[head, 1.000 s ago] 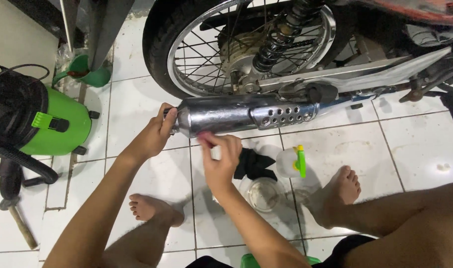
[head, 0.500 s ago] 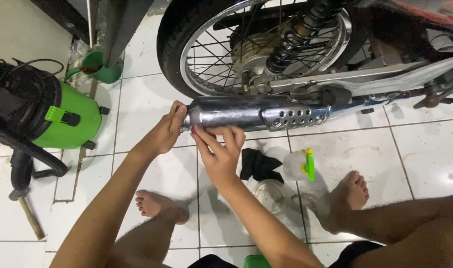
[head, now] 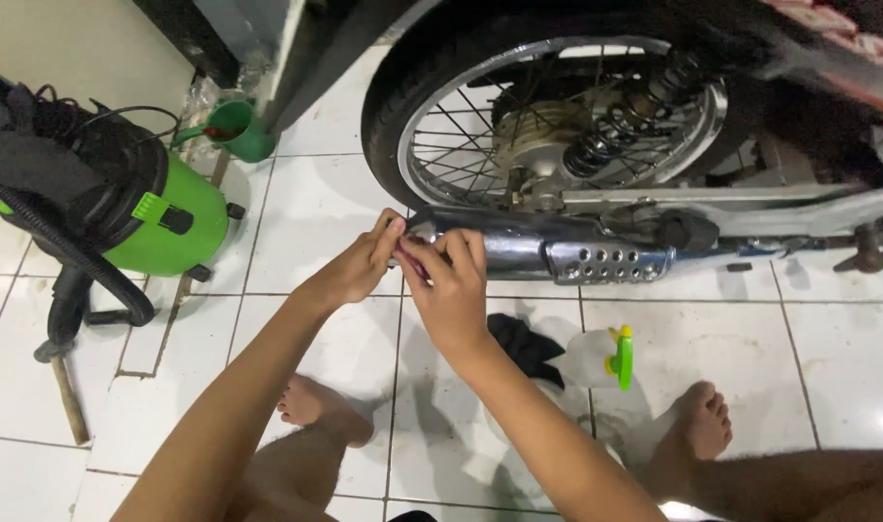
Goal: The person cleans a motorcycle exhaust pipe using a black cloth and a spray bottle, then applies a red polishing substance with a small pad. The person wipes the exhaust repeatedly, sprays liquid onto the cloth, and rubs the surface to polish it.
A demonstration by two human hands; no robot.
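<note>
Chrome exhaust pipe (head: 519,249): ran level under the motorcycle's rear wheel (head: 558,126), above the white tiled floor (head: 828,358).
Left hand (head: 350,271): fingers curled together, tips touching the pipe's rear end.
Right hand (head: 451,290): fingers bent and pinched on a small dark-red piece, too small to tell, just at the pipe's end.
Nearby: black cloth (head: 527,343), spray bottle (head: 606,356), green vacuum (head: 156,217).
</note>
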